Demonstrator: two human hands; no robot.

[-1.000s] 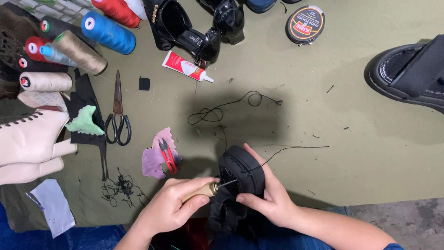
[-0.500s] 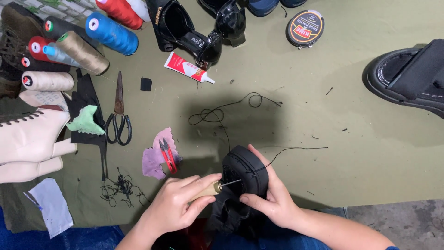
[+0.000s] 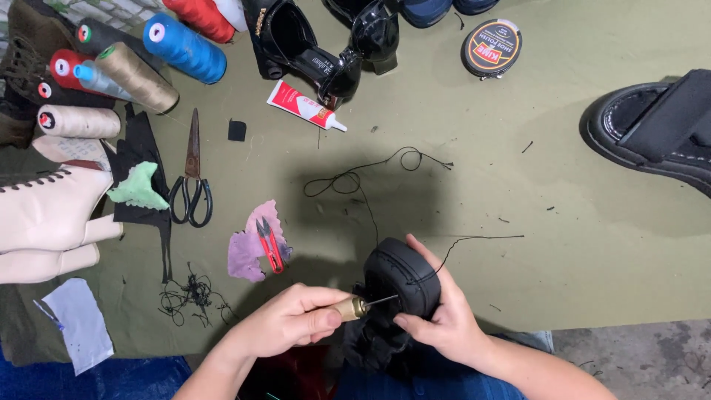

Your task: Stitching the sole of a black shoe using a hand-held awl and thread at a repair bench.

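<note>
My right hand [image 3: 438, 314] grips a black sandal [image 3: 400, 275] by its rounded sole end, holding it up near the bottom middle of the view. My left hand [image 3: 290, 320] holds a sewing awl [image 3: 357, 306] with a wooden handle and brass collar; its needle points into the side of the sole. A black thread [image 3: 474, 241] runs from the sole out to the right across the olive cloth [image 3: 474, 148]. Another loose length of black thread [image 3: 370, 174] curls on the cloth beyond the sandal.
Thread spools [image 3: 133, 63] lie at top left, scissors [image 3: 191, 174] and red snips [image 3: 268, 244] to the left on pink scraps. A glue tube [image 3: 305, 105], black heeled shoes [image 3: 318, 44], a polish tin [image 3: 492, 47], a black sandal [image 3: 655, 126] at right, cream boots [image 3: 44, 218] at left.
The view has shifted slightly; my hands and the sandal keep nearly the same pose, with the awl needle still at the sole's side.
</note>
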